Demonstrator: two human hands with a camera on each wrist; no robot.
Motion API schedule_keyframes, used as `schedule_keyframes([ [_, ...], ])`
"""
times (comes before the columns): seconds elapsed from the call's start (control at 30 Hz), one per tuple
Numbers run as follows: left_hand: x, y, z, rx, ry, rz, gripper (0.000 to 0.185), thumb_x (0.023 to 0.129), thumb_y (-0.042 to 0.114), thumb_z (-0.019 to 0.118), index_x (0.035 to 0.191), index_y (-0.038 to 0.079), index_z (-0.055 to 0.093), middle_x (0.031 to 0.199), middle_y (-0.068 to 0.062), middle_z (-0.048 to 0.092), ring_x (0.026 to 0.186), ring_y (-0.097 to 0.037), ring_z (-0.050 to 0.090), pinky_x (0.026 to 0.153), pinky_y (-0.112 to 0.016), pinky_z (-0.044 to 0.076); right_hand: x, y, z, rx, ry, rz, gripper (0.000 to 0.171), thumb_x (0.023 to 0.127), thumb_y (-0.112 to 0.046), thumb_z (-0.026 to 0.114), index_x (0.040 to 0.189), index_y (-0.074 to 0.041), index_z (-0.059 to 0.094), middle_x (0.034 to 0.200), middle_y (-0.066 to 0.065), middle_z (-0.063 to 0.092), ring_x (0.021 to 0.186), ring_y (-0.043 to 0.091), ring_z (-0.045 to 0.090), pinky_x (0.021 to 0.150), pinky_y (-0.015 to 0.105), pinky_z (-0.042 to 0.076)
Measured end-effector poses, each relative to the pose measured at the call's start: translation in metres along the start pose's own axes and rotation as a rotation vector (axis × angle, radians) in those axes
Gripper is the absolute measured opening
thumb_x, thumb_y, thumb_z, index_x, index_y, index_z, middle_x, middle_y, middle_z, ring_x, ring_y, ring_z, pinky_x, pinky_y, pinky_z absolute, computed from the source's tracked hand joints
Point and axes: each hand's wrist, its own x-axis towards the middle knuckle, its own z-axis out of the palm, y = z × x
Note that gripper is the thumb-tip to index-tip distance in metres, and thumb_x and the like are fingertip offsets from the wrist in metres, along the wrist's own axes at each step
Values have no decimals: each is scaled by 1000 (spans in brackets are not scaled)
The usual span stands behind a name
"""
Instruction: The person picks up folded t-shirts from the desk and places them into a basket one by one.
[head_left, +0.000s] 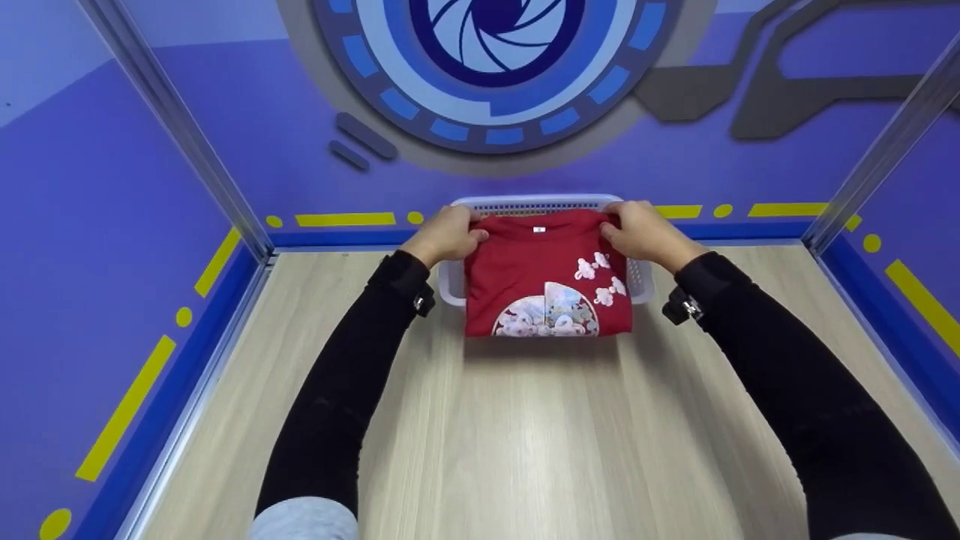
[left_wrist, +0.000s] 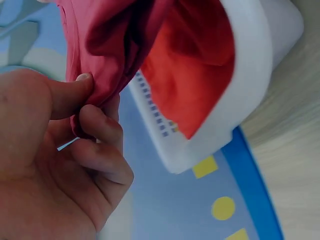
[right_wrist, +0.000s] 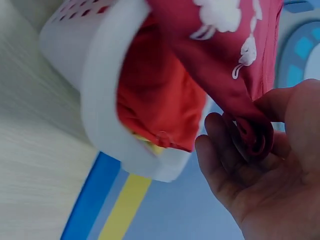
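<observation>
**Both hands hold a folded red shirt over a white basket**

In the head view, my two arms in black sleeves reach forward from the bottom corners of the frame toward its upper middle. My left hand (head_left: 448, 234) and my right hand (head_left: 640, 231) meet the far corners of a folded red shirt (head_left: 536, 274), which has a pale round print at its near edge and small white flowers on its right side.

The shirt sits in the centre of the frame, spread across the top of a white basket (head_left: 450, 289). Its near edge hangs past the basket's front rim, over the wooden table (head_left: 510, 442).

In the left wrist view, my left hand fills the lower left of the frame. Its thumb (left_wrist: 67, 95) and curled fingers (left_wrist: 102, 125) pinch a bunched fold of the shirt, a tight grip on the cloth. The basket's rim curves across the upper right.

In the right wrist view, my right hand lies at the lower right, palm up. Its fingers (right_wrist: 220, 150) curl around a rolled corner of the shirt, holding it closely. The basket is at the upper left, with orange-red cloth (right_wrist: 155, 100) inside it.

Behind the basket stands a purple wall (head_left: 247, 112) with yellow markings.
</observation>
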Motion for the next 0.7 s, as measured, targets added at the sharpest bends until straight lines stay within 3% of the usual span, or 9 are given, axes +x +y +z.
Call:
schedule_keyframes([
  [0.13,6,-4,10,1,-36,-8,23,112,22,63,119,3,74,110,-13,64,99,-27,59,95,-40,50,7,7,10,-59,-13,-51,30,111,-14,57,128,8,68,106,26,68,94,38,63,90,50,52],
  [0.23,9,-5,14,34,-56,-12,23,111,21,63,116,2,73,107,-12,65,98,-26,60,94,-40,51,11,12,16,-82,-37,-85,29,110,-13,57,126,9,68,103,27,67,95,41,62,94,53,52],
  [0.43,15,-3,18,50,-83,-38,29,111,22,64,129,1,75,126,-18,75,109,-29,66,101,-41,55,15,19,19,-80,-80,-73,33,109,-12,59,132,11,67,112,29,69,100,42,63,98,56,53],
  [0.7,21,-3,21,51,-94,-82,38,111,21,63,143,0,70,143,-19,73,128,-33,69,114,-43,55,24,16,27,-126,-63,-85,22,108,-8,55,115,8,68,99,23,65,94,40,65,92,56,55],
])
